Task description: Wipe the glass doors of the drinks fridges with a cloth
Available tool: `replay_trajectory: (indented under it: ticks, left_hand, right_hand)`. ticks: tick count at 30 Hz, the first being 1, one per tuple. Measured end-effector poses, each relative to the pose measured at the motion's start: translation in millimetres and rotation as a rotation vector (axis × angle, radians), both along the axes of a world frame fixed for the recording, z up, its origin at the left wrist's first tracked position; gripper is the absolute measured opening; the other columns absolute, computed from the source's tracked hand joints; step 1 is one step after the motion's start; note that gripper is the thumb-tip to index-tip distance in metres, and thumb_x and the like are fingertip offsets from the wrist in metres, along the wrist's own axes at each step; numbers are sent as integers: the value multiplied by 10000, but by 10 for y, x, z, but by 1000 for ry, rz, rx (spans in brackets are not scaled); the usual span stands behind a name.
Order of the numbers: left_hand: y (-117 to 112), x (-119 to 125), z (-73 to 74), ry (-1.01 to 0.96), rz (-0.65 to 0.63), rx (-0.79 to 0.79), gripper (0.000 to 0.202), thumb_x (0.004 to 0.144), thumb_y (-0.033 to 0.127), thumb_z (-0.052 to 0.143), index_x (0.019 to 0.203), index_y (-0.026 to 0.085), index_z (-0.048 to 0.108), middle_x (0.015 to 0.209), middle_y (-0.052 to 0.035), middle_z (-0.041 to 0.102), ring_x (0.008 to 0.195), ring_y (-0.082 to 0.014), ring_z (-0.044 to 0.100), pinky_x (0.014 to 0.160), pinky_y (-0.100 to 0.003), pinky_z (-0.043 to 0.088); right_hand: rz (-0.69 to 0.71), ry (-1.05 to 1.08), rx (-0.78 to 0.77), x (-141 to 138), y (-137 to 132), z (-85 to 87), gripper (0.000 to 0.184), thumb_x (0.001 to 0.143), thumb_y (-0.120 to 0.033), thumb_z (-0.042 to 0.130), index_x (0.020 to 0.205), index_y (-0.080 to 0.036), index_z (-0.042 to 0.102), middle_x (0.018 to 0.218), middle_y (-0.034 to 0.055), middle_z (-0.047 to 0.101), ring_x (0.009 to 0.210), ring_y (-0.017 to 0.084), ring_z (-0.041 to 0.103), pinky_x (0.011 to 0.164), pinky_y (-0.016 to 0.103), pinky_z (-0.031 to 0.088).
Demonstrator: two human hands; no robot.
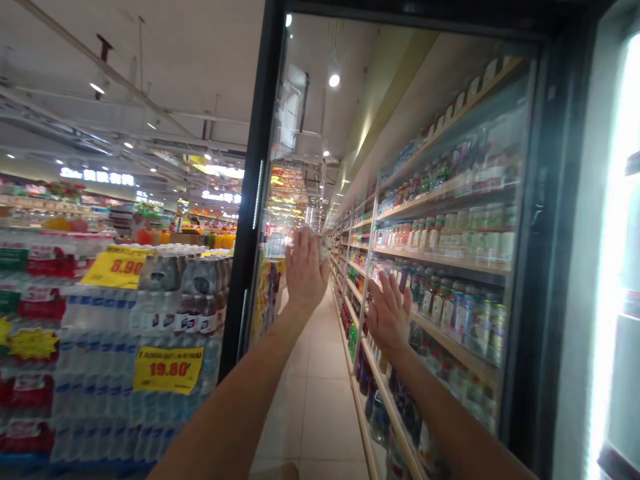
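Observation:
A tall glass door with a black frame stands in front of me. My left hand is raised to the glass, its fingers extended and close together over a pale, crumpled cloth. Only the cloth's edge shows beside the fingers; the rest is hidden. Lower and to the right, my right hand is up at the glass with its fingers apart and nothing in it. Whether its fingertips touch the pane I cannot tell.
Shelves of bottled drinks and a tiled aisle appear in the glass, seen through it or mirrored. Left of the black door frame are stacked bottle packs with yellow price signs. A bright light strip runs along the right.

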State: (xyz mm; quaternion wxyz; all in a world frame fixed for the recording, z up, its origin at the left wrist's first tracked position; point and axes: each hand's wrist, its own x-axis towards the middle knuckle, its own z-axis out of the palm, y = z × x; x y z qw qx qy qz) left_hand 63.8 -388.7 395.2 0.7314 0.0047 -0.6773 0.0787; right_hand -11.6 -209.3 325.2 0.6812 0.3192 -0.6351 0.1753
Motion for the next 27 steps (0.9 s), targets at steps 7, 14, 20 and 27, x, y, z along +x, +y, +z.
replay_trajectory:
  ticks: [7,14,20,27]
  left_hand:
    - [-94,92,136,-152,-4,-244,479,900,297,360,1351,136,375,1430,-125,389,1368,-220,271,1129,-439,178]
    - [-27,33,198,-80,-41,-99,507,896,292,352,1369,110,337,1456,-156,333,1397,-238,176,1113,-451,220]
    - [-20,60,199,-180,0,-329,478,899,296,360,1352,145,380,1429,-115,395,1373,-216,257,1127,-437,187]
    - [17,40,387,-87,42,-99,492,898,280,359,1356,103,362,1450,-147,345,1374,-262,248,1095,-472,247]
  right_hand:
    - [27,10,5,-12,13,-9,487,881,-234,392,1368,-218,394,1396,96,447,1360,215,291,1118,467,143]
    - [16,5,7,-12,2,-17,543,868,-229,394,1408,-225,332,1419,80,420,1362,219,284,1121,460,144]
    - [-7,5,29,-10,7,-12,537,875,-237,395,1407,-219,326,1416,96,420,1358,233,290,1111,475,150]
    - [-11,9,37,76,19,73,538,871,-244,410,1402,-227,330,1409,95,425,1349,232,304,1110,465,149]
